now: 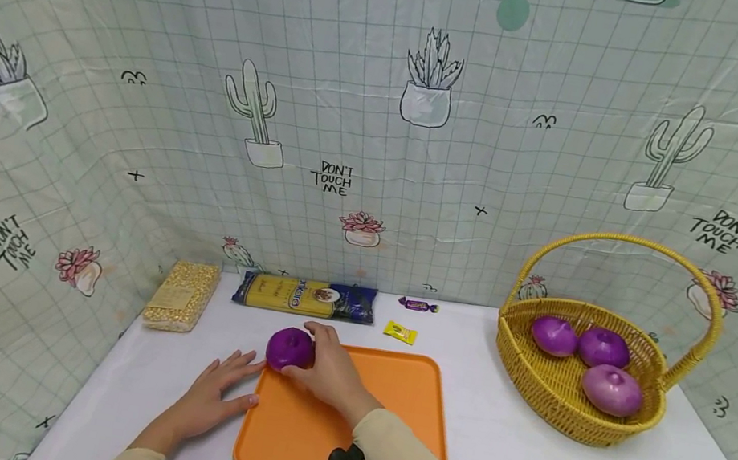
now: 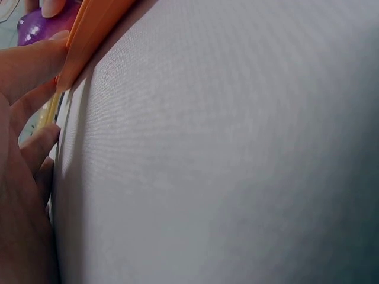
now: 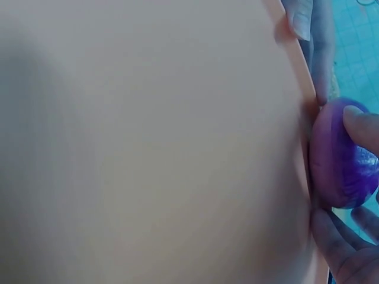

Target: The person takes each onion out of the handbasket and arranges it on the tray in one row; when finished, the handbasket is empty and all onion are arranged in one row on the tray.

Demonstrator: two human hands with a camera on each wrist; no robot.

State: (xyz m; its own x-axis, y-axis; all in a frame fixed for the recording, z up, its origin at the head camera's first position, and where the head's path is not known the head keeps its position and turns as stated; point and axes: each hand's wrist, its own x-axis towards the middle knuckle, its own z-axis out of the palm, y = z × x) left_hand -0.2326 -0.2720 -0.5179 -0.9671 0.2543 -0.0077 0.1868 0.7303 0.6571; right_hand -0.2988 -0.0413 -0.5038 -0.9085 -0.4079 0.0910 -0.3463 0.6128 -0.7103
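Observation:
My right hand (image 1: 333, 375) holds a shiny purple onion (image 1: 289, 349) at the back left corner of an orange tray (image 1: 380, 427), with fingers and thumb on either side of it. In the right wrist view the onion (image 3: 331, 157) sits against the tray's rim between the fingertips. My left hand (image 1: 204, 402) lies at the tray's left edge with its fingers stretched out. Its fingertips (image 2: 56, 38) touch the tray rim in the left wrist view, close by the onion.
A yellow wicker basket (image 1: 552, 407) with a tall handle holds 3 purple onions (image 1: 604, 348) at the right. Behind the tray lie a pasta pack (image 1: 305, 297), a yellow-wrapped sweet (image 1: 400, 332) and a purple-wrapped sweet (image 1: 418, 305). A bag of yellow kernels (image 1: 182, 296) stands back left.

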